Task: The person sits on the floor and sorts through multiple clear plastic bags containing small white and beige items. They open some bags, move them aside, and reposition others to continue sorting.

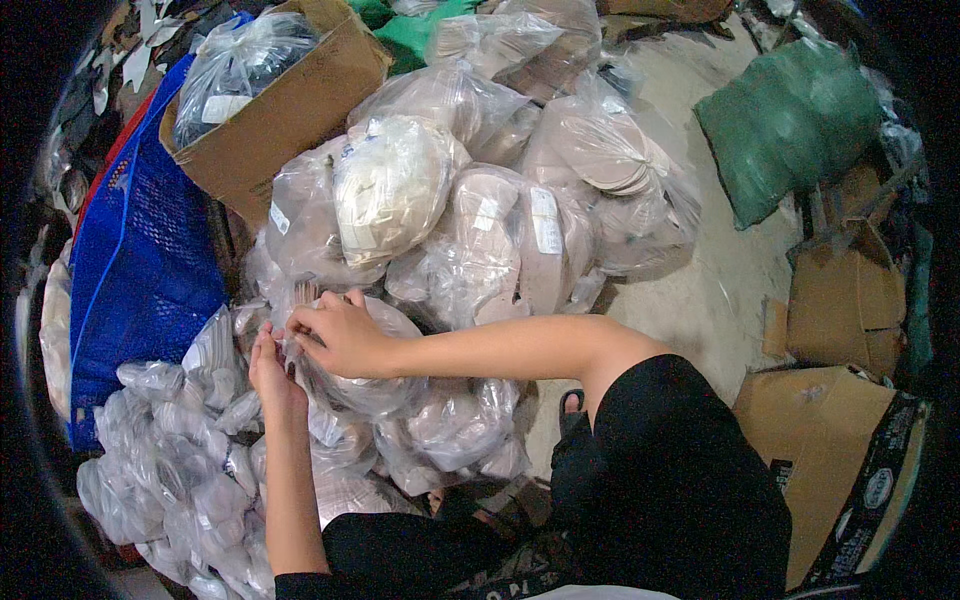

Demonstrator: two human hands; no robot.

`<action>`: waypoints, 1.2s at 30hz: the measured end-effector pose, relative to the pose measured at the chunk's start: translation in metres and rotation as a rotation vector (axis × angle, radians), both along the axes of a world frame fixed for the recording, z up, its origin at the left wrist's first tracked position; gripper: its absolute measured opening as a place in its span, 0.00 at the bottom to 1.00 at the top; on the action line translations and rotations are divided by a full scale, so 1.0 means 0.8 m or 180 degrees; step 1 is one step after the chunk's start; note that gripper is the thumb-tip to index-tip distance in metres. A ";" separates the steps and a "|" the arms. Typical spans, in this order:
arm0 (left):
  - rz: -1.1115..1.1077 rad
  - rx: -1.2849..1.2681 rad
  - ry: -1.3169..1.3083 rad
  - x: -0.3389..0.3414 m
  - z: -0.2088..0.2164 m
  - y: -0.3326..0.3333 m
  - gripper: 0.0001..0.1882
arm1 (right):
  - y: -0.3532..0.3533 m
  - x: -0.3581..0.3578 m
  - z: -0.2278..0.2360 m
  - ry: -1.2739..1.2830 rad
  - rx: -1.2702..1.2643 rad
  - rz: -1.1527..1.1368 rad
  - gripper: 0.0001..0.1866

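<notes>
Both hands pinch the neck of a clear bag (370, 390) on the floor pile, beside the blue crate (140, 260): left hand (272, 375) below, right hand (345, 335) above. Best to keep that neck bunched tight so nothing slips

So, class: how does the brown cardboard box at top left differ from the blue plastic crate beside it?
The brown cardboard box is smooth-sided card; the blue plastic crate has mesh-like perforated walls. The box holds a clear plastic bag poking from its open top; what the crate holds is not visible. The box sits farther from both hands; the crate reaches down beside the left hand. Both lie tilted against the pile of bags.
</notes>
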State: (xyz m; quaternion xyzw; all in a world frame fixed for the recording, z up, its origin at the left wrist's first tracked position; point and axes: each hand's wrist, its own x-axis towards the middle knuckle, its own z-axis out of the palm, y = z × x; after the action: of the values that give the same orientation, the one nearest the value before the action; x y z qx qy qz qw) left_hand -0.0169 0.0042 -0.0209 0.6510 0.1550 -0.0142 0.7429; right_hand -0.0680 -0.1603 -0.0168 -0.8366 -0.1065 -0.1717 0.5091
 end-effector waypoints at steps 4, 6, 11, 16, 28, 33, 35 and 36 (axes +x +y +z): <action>-0.0061 0.0568 -0.0505 -0.016 0.011 -0.016 0.15 | -0.003 0.015 0.003 0.0489 0.0433 -0.0221 0.11; -0.0189 0.0613 -0.0806 -0.019 0.010 -0.023 0.15 | -0.006 0.023 0.004 0.0725 0.0535 -0.0277 0.11; -0.0420 0.1117 -0.1224 -0.010 0.003 -0.017 0.17 | 0.002 0.035 -0.003 0.0719 0.0670 -0.0591 0.10; -0.0692 -0.0134 -0.0642 0.000 -0.002 -0.007 0.22 | 0.006 0.035 -0.016 0.0506 0.0961 -0.0698 0.04; -0.0530 0.0922 -0.0639 0.013 0.009 -0.014 0.20 | -0.012 0.028 -0.005 0.0664 0.0990 0.0056 0.11; -0.0498 0.2565 -0.1550 -0.032 0.032 -0.017 0.19 | -0.021 0.036 -0.009 0.1442 0.1444 0.0705 0.14; -0.0179 0.3428 -0.1750 -0.040 0.036 -0.033 0.16 | -0.016 0.043 -0.008 0.1129 0.1066 0.0400 0.14; -0.0099 0.3616 -0.2100 -0.045 0.036 -0.040 0.13 | -0.021 0.044 -0.009 0.0955 0.1150 0.0680 0.15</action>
State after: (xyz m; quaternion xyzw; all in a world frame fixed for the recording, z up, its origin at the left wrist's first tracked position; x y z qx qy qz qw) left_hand -0.0528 -0.0276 0.0080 0.9144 -0.1070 0.2595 0.2919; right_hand -0.0331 -0.1769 -0.0242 -0.7322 -0.0852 -0.0071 0.6757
